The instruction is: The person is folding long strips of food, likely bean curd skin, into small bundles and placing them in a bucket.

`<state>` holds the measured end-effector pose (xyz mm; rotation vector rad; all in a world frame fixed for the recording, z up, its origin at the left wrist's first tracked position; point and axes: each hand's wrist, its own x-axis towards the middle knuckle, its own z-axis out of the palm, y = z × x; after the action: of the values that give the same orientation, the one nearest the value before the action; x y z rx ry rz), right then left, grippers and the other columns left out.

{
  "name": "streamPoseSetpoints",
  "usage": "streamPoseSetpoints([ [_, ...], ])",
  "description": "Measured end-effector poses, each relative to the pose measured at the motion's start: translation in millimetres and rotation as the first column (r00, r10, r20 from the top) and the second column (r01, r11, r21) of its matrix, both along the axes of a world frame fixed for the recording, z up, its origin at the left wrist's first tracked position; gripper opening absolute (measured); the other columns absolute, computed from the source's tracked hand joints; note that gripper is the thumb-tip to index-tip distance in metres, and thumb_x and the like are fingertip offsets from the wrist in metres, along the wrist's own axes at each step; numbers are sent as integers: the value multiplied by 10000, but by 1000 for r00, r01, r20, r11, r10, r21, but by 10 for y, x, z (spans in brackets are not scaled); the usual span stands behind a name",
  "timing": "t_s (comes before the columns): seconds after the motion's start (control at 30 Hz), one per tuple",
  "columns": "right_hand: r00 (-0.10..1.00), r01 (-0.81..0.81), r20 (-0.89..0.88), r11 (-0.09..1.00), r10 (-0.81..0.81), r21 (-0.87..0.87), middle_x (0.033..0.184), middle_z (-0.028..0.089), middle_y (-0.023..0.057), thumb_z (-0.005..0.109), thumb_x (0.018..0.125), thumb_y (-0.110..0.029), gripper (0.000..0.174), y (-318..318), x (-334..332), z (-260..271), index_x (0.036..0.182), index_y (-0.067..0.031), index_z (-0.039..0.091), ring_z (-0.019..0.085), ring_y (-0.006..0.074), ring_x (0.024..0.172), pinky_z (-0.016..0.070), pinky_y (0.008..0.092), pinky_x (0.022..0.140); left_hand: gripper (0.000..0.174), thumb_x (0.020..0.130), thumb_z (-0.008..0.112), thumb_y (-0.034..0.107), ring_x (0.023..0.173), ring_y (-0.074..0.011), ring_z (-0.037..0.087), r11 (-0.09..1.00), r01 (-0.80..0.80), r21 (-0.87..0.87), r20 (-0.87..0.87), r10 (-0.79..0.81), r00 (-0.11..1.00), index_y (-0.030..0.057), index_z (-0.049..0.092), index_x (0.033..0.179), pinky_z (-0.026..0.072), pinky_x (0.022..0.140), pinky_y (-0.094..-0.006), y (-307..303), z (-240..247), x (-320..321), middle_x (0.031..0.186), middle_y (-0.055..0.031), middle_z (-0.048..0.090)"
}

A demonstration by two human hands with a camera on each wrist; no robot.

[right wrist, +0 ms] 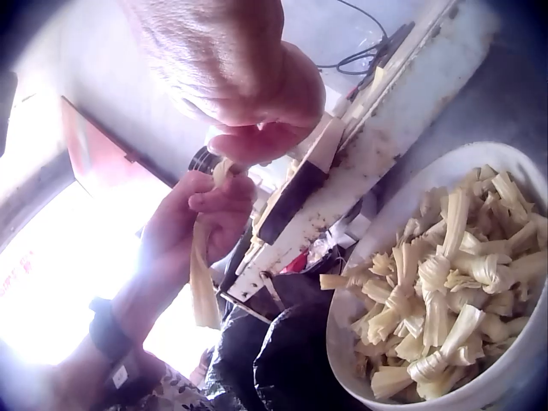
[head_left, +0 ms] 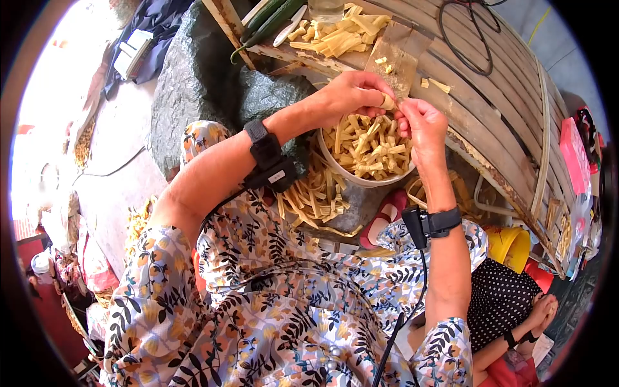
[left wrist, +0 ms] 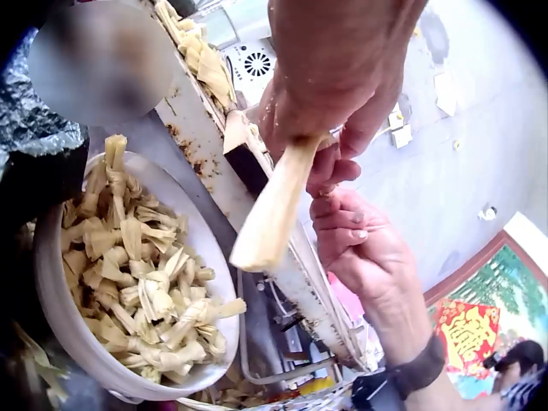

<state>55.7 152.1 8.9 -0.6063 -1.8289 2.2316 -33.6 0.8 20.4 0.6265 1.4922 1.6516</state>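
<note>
Slatted table [head_left: 496, 97], full bowl [head_left: 371, 182] below left hand [head_left: 351, 97] and right hand [head_left: 422, 126], grips tight on one strip [head_left: 388, 102].

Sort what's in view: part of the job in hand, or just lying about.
In the job: strip, held by left hand and right hand; bowl of knots; loose strips beside it.
Lying about: cucumbers, glass, cable.

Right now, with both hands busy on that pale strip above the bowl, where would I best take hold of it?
Probably its free tail, from below, over the white bowl. The left hand grips the pale strip higher up and the right hand pinches the top end, so only the tail hangs clear. It looks flat: pinch across its broad faces.
</note>
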Motion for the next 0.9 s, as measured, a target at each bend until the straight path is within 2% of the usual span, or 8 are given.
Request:
streamPoseSetpoints([
  [0.03, 1000, -7, -18, 1000, 7, -2, 659, 583, 60, 567, 804, -67, 112, 5, -2, 2, 840, 36, 594, 487, 68, 483, 387, 189, 424, 198, 808, 528, 94, 684, -62, 533, 1000, -24, 11, 82, 23, 996, 30, 557, 993, 430, 610, -188, -13, 28, 10, 757, 7, 561],
  [0.13, 999, -37, -34, 999, 37, 9, 663, 583, 57, 572, 805, -71, 125, 0, 14, 11, 860, 39, 593, 489, 65, 485, 390, 188, 427, 172, 813, 567, 101, 691, -50, 514, 998, 68, 7, -70, -67, 995, 44, 561, 976, 427, 613, -186, -52, 75, 22, 784, 22, 561],
  [0.23, 999, -36, -28, 999, 36, 27, 661, 581, 53, 574, 807, -77, 142, 10, 27, 7, 881, 43, 591, 491, 63, 486, 394, 186, 428, 162, 815, 593, 104, 678, -42, 511, 995, 95, 16, -244, -89, 966, 59, 559, 968, 429, 608, -185, -56, 9, -12, 784, 26, 563],
  [0.4, 998, -41, -51, 994, 46, 102, 668, 584, 54, 568, 816, -81, 156, 71, 76, 20, 903, 47, 590, 509, 61, 500, 414, 185, 436, 210, 831, 581, 107, 646, -44, 527, 989, 138, -46, -325, -146, 934, 74, 550, 1035, 428, 589, -186, -151, 11, -75, 782, 17, 574],
  [0.53, 991, -80, -92, 976, 100, 204, 688, 589, 59, 562, 831, -78, 147, 45, 85, 11, 909, 43, 591, 525, 65, 515, 430, 189, 446, 229, 845, 569, 138, 675, -56, 570, 988, 130, -86, -326, -151, 933, 71, 556, 1063, 426, 580, -182, -123, 33, -21, 776, -7, 590],
  [0.57, 987, -90, -108, 972, 115, 217, 693, 590, 61, 561, 834, -77, 144, 19, 78, 20, 910, 42, 591, 529, 66, 518, 434, 190, 449, 244, 858, 554, 174, 694, -67, 592, 985, 114, -129, -324, -151, 934, 46, 558, 1065, 429, 569, -184, -109, 57, -7, 801, -29, 607],
  [0.67, 985, -65, -143, 970, 101, 236, 691, 587, 58, 560, 839, -77, 140, 13, 63, 40, 908, 39, 595, 524, 68, 513, 431, 192, 446, 260, 865, 542, 190, 644, -63, 577, 988, 93, -126, -178, -115, 977, 20, 561, 1061, 431, 559, -188, -70, 54, 47, 801, -33, 616],
  [0.9, 982, -72, -154, 976, 106, 207, 688, 581, 55, 558, 839, -75, 145, 53, 102, 73, 914, 44, 595, 517, 68, 509, 433, 199, 451, 229, 863, 534, 164, 600, -67, 561, 987, 87, -137, -241, -119, 963, -1, 583, 1013, 448, 561, -201, -110, -14, 6, 774, -30, 624],
])
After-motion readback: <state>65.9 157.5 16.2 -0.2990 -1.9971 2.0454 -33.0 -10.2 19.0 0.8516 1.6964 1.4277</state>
